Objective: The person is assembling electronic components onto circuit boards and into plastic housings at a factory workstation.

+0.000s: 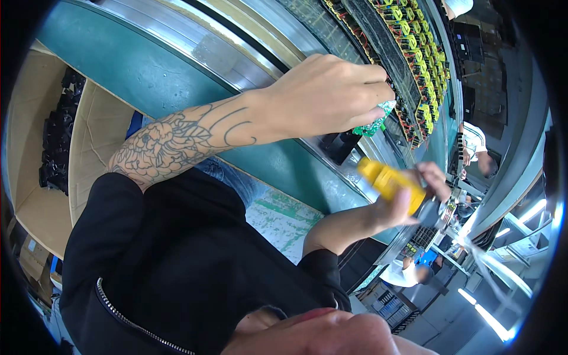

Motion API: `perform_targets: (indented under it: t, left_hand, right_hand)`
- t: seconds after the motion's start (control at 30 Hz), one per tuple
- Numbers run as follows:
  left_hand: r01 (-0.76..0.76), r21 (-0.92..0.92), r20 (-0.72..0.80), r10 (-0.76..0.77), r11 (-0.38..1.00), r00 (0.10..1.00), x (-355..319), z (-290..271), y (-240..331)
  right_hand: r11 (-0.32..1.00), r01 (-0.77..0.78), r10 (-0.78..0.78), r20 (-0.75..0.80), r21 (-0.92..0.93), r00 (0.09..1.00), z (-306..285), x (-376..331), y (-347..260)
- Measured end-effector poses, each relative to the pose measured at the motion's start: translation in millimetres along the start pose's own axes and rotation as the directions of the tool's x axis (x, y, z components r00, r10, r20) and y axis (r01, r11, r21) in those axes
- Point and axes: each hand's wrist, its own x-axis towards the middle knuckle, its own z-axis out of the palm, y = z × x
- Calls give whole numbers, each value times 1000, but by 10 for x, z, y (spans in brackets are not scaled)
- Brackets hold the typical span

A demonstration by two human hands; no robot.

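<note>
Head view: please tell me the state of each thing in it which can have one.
Yellow tool: held in the right hand, blurred.
Left hand: closed on a green piece.
Cardboard box: open, black pieces inside.
Yellow parts: set in rows.
Lamps: lit.

Holds green piece (371, 126) in left hand (337, 97) beyond teal edge of workbench (139, 74), blurred yellow tool (390, 182) in right hand (395, 212).

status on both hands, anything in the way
Left hand gripping green piece. Right hand holding yellow object, blurred. Black block close by; obstruction unclear.
</note>
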Motion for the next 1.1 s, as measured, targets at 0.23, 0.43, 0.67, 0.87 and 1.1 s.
perform_targets:
  t: [0.23,0.43,0.67,0.87,1.1]
  left_hand:
    - [21,21,31,-22,1000,999,-35,24,3]
    - [17,53,47,-20,998,999,-34,16,-14]
    - [3,83,92,-10,997,996,-25,-14,-2]
    - [-39,121,64,31,992,997,-58,20,-25]
    - [-38,105,87,29,994,996,-56,13,-21]
  right_hand:
    - [963,-55,39,-64,-265,997,142,-16,250]
    - [950,-129,118,-55,-283,991,146,-41,245]
    - [939,-238,210,-132,-250,969,75,-47,239]
    - [911,-317,293,-129,-262,947,-10,-101,280]
    - [957,-156,120,-159,-245,980,31,-98,348]
